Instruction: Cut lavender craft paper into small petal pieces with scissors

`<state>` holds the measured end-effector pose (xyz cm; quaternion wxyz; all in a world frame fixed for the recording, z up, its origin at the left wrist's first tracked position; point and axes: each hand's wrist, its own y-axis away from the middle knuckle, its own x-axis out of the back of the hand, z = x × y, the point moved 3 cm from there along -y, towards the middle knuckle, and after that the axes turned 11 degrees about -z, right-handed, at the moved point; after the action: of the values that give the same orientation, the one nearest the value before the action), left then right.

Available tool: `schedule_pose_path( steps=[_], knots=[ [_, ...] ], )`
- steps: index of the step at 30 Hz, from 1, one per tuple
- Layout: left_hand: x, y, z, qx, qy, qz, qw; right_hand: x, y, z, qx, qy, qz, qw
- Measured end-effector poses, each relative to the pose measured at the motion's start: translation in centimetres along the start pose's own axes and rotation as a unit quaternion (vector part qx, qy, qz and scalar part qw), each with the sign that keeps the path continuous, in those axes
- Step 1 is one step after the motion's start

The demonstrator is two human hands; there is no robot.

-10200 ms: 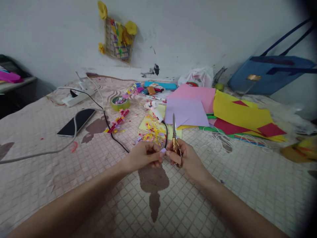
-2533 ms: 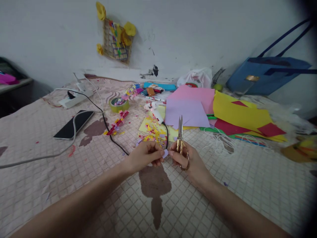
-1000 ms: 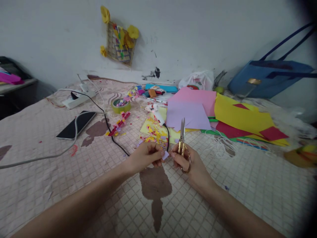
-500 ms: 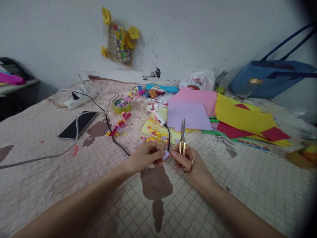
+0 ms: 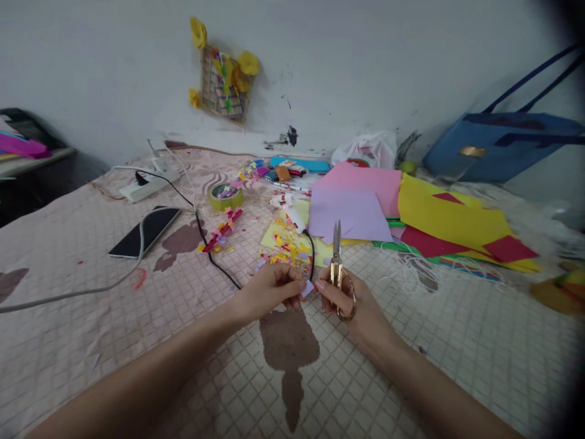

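A small piece of purple paper is pinched between the thumb and fingers of my left hand. Close by on the right, my right hand is wrapped round the gold handles of a pair of scissors, whose blades point up and away from me. Its thumb and fingertips come near the paper piece; I cannot tell whether they touch it. Just beyond both hands lie yellow, pink and red paper scraps on a pale yellow sheet. A white glue gun rests at the scraps' far side.
Purple, pink and yellow paper sheets lie to the right, beside tangled white string. At left are a phone, a power strip, cables and a tape roll. A blue bag stands back right.
Both hands hold nearly the same pose, with the paper piece and scissors still in them. The whole view has shifted very slightly.
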<state>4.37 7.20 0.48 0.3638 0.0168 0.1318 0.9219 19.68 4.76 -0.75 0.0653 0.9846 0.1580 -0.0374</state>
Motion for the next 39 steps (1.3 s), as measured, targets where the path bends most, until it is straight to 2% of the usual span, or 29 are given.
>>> schedule_pose_path(
  steps=[6, 15, 22, 39],
  knots=[
    [0.0, 0.0, -0.1, -0.006, 0.008, -0.007, 1.0, 0.0, 0.0, -0.1, 0.007, 0.002, -0.015, 1.0],
    [-0.1, 0.1, 0.0, -0.008, 0.004, -0.006, 1.0, 0.3, 0.0, -0.5, 0.017, 0.037, 0.019, 0.999],
    [0.0, 0.0, -0.2, -0.002, 0.01, -0.001, 1.0, 0.6, -0.1, -0.6, 0.029, 0.041, 0.01, 0.999],
    [0.0, 0.0, -0.2, 0.002, -0.001, -0.003, 1.0, 0.2, 0.0, -1.1, 0.009, 0.051, -0.004, 0.999]
  ],
)
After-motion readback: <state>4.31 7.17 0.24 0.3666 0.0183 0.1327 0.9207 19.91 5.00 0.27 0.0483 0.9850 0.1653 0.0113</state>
